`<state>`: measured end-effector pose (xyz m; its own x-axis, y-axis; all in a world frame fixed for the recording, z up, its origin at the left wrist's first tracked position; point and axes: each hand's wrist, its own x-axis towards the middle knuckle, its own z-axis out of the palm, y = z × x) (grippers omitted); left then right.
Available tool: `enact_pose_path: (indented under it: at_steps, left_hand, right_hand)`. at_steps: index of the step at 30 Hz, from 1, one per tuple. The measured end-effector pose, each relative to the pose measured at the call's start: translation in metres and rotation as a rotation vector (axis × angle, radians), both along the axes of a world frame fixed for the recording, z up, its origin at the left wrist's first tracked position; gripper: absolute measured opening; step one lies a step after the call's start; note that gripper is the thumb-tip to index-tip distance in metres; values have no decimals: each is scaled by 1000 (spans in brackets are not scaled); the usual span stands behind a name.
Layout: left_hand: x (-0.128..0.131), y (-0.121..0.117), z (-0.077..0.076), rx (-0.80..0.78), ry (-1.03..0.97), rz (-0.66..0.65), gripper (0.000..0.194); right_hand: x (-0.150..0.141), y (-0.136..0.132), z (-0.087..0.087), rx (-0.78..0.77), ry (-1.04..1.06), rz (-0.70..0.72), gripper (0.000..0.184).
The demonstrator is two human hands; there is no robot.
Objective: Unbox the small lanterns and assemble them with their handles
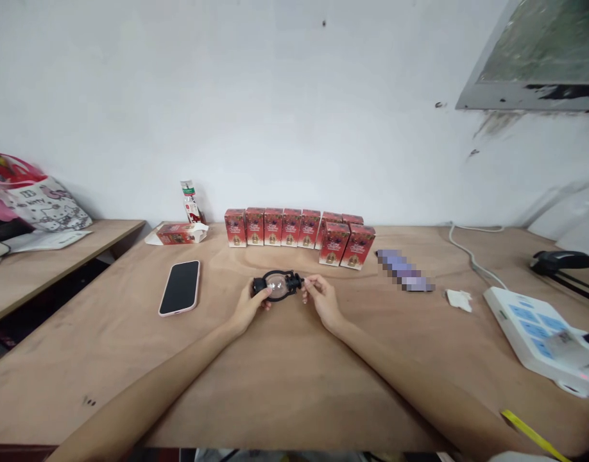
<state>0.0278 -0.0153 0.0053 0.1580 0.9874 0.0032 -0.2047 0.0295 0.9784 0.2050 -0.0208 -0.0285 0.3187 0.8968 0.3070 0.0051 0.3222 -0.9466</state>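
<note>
Brown wood-look tabletop (294, 391) fills the near ground, a yellow strip (534, 435) at its right edge. Beyond it, the small black lantern (276, 286) lies sideways between two bare hands, near the middle of the table. The left hand (249, 305) is closed around one black end, thumb against the clear globe; the right hand (324, 301) has thumb and forefinger pinched on the narrow opposite tip. The step in hand looks like working that tip, and the next move would call for a steady left hold and light, aligned right fingertips. A phone (179, 288) lies to the left; farther back stand red boxes (333, 245), with an opened red carton (176, 233) on its side before a bottle (190, 204).
</note>
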Motion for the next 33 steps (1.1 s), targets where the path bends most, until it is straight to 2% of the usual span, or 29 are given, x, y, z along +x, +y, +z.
enact_pose_path:
  at_steps: [4,8,13,16,18,21,23,25,29,33]
  left_hand:
    - [0,3,-1,22,-50,83,46]
    - [-1,5,-3,75,-61,156,45]
    - [-4,3,-1,182,-10,242,38]
    - [-5,0,3,248,32,275,37]
    - [-6,-1,4,367,112,307,38]
    - [-8,-4,2,706,364,387,37]
    - [-10,-6,1,921,547,375,37]
    - [-11,-8,-1,1082,697,308,35]
    - [-9,-10,-1,1272,894,243,31]
    - [-7,-12,-1,1356,991,196,29]
  right_hand:
    - [17,7,-2,62,-35,-194,41]
    - [50,15,3,128,-206,-342,35]
    - [82,15,5,141,-553,-316,20]
    - [89,9,1,128,-711,-291,17]
    - [90,4,0,122,-785,-271,17]
    - [87,-3,4,188,-906,-320,15]
    - [80,-9,9,339,-980,-418,15]
    - [66,-17,15,520,-1002,-473,11]
    - [27,-34,20,770,-955,-354,4]
    - [3,-42,22,860,-958,-239,5]
